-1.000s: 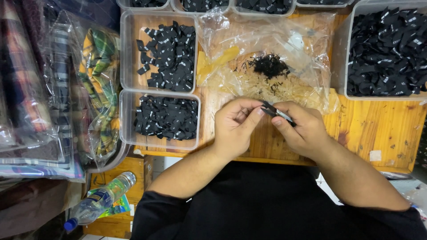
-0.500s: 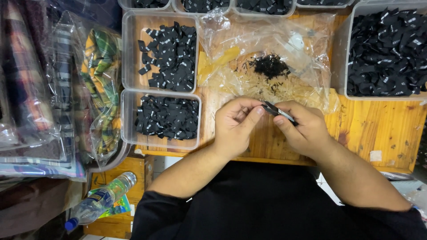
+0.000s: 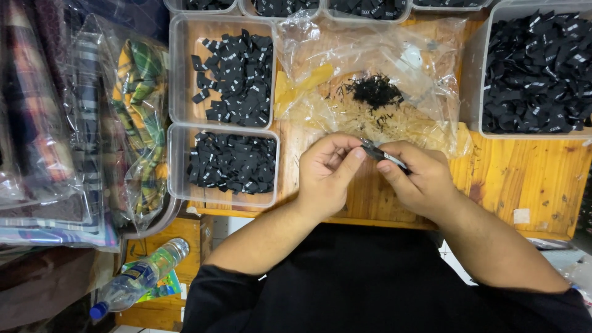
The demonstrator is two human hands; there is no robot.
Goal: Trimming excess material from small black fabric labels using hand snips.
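Watching both hands meet over the wooden tabletop (image 3: 530,185) | right hand (image 3: 419,182) pinched on a small dark metal snipper (image 3: 383,154), just below the clear plastic bag (image 3: 370,80) | left hand (image 3: 330,172) curled narrow, fingertips touching its tip; whether it holds anything I cannot tell | tray of black labels (image 3: 233,161) left of the bag

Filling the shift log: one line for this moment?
left hand: pinching at tool tip | right hand: holds small snips | black labels in trays
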